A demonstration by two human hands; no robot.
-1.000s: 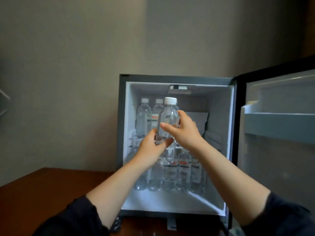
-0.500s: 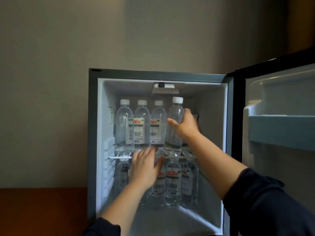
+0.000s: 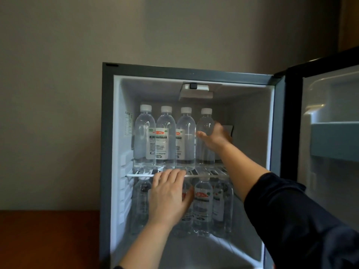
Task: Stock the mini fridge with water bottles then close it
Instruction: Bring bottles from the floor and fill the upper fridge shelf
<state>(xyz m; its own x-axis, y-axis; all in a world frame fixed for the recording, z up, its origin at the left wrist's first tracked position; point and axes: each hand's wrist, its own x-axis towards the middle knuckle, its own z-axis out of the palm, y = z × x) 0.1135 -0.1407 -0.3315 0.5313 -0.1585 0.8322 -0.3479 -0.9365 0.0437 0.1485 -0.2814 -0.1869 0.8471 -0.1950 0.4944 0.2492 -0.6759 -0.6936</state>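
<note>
The mini fridge (image 3: 107, 133) stands open with its door (image 3: 328, 152) swung out to the right. Several clear water bottles with white caps stand in a row on the upper wire shelf (image 3: 206, 174). My right hand (image 3: 214, 135) grips the rightmost bottle (image 3: 205, 152), which stands upright on the shelf. My left hand (image 3: 168, 197) lies flat with straight fingers, fingertips at the shelf's front bar. Behind it, several more bottles (image 3: 203, 206) stand on the fridge floor.
A grey door shelf (image 3: 334, 140) juts from the inside of the open door. A brown wooden surface (image 3: 48, 237) lies left of the fridge, under a plain beige wall. A white light housing (image 3: 195, 92) hangs from the fridge ceiling.
The bottle went from in front of the fridge onto the upper shelf's right end, still in my right hand. My left hand let go and dropped to the shelf's front bar.
</note>
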